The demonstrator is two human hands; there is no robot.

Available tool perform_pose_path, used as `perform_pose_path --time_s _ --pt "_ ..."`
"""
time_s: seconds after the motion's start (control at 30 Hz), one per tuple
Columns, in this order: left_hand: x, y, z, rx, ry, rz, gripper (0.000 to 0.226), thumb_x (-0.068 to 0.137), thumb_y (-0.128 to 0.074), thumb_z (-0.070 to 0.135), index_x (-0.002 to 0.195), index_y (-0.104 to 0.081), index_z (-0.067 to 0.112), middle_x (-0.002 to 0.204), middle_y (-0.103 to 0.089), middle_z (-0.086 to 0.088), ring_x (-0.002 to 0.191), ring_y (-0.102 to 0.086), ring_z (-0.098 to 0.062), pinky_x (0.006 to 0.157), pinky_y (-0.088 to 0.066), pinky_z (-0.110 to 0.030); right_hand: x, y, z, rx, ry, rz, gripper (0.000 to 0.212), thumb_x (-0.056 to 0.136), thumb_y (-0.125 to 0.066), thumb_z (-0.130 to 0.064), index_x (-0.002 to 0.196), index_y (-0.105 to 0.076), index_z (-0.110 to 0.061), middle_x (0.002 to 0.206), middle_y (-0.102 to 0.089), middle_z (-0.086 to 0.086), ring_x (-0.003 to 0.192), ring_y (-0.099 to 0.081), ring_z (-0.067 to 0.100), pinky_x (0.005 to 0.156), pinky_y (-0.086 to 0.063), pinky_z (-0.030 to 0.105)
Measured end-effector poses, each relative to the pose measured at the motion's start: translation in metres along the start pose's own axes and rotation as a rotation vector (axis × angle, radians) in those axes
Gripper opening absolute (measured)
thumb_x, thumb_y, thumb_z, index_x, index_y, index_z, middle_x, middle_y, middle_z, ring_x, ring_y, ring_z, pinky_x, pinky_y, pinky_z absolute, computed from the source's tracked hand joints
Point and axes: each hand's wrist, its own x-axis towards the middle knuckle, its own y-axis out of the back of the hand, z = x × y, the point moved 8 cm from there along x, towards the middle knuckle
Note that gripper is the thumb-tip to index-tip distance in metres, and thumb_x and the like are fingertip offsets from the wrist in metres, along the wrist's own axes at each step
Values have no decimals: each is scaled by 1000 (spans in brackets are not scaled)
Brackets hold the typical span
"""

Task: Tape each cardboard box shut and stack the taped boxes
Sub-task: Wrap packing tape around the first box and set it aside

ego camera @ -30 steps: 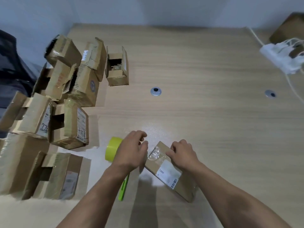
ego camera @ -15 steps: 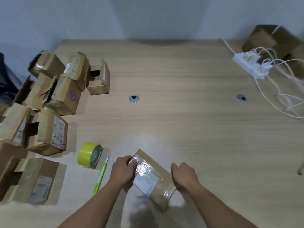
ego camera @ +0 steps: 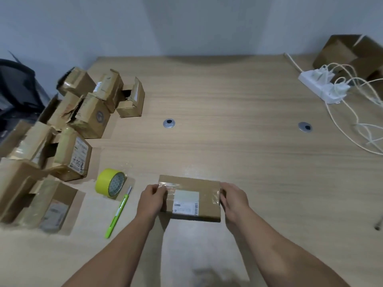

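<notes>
A flat cardboard box (ego camera: 205, 187) with a white label and clear tape across its top lies on the wooden table (ego camera: 228, 125) near me. My left hand (ego camera: 152, 200) grips its left end and my right hand (ego camera: 233, 200) grips its right end. A yellow tape roll (ego camera: 109, 182) stands on edge just left of my left hand. A green utility knife (ego camera: 118, 214) lies beside the roll. Several open or torn cardboard boxes (ego camera: 68, 129) are heaped at the table's left side.
A white power strip (ego camera: 320, 85) with plugs and white cables sits at the far right. More brown boxes (ego camera: 350, 52) stand behind it. Two round metal grommets (ego camera: 169, 123) are set in the tabletop. A dark chair (ego camera: 14, 85) is at the far left.
The box has turned from a diagonal to square in front of me. My left hand moved from near the tape roll onto the box's left end. My view shifted right.
</notes>
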Motion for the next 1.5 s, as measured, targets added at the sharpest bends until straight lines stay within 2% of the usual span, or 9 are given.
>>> perform_pose_path --time_s 0.1,0.27,0.37,0.5,0.77,0.97,1.03,1.2,1.5 --pt "-6 -9 7 -69 8 -16 39 82 -61 44 112 -56 18 110 -66 -13 88 -60 -25 81 -51 -41 1 -12 -18 9 16 -141 25 88 -68 -8 109 -66 -22 87 -71 7 76 -64 23 65 -53 33" --pt "-15 -13 37 -74 -144 38 48 74 -67 55 111 -57 26 106 -68 3 99 -68 -25 90 -56 -52 -3 -29 -38 -241 233 -141 47 74 -81 -40 111 -51 -41 110 -71 -8 97 -72 16 93 -57 43" --pt "-21 -11 55 -34 -233 85 47 66 -68 63 101 -62 31 100 -70 1 90 -70 -22 81 -59 -51 -17 -35 -49 -427 374 -41 52 69 -83 -46 112 -56 -34 109 -69 -11 96 -68 11 81 -55 31" --pt "-32 -5 66 67 -303 132 74 59 -63 71 119 -57 29 109 -65 1 98 -65 -20 86 -55 -43 -36 -41 -56 -649 468 110 79 62 -80 -61 126 -46 -28 115 -60 -11 99 -63 16 74 -51 33" --pt "-37 17 71 66 -423 35 31 86 -70 41 115 -62 44 103 -72 15 97 -66 -6 80 -51 -29 -62 -32 -62 -540 553 137 38 86 -77 -31 113 -50 -31 103 -66 -10 94 -61 15 75 -42 29" --pt "-33 16 70 41 -419 1 37 94 -61 36 131 -58 40 111 -71 16 105 -64 -7 87 -51 -31 -63 -34 -68 -518 551 147 34 93 -65 -25 124 -51 -27 104 -66 -10 91 -61 12 72 -45 23" --pt "-30 15 67 73 -406 1 58 85 -57 54 140 -51 35 121 -66 9 113 -62 -16 96 -51 -42 -62 -38 -66 -590 493 166 40 89 -66 -36 122 -46 -27 118 -65 -4 100 -60 18 84 -50 33" --pt "-41 10 80 117 -401 40 94 69 -76 55 148 -36 22 134 -50 -5 122 -53 -25 99 -49 -47 -74 -56 -68 -788 532 268 109 72 -75 -66 151 -19 -16 146 -37 0 132 -46 27 97 -46 43" --pt "-21 12 73 6 -418 -51 56 69 -63 57 123 -53 46 111 -67 12 107 -63 -17 90 -55 -49 -71 -56 -77 -818 598 220 87 91 -70 -44 154 -20 -13 150 -39 7 131 -48 29 91 -43 38"
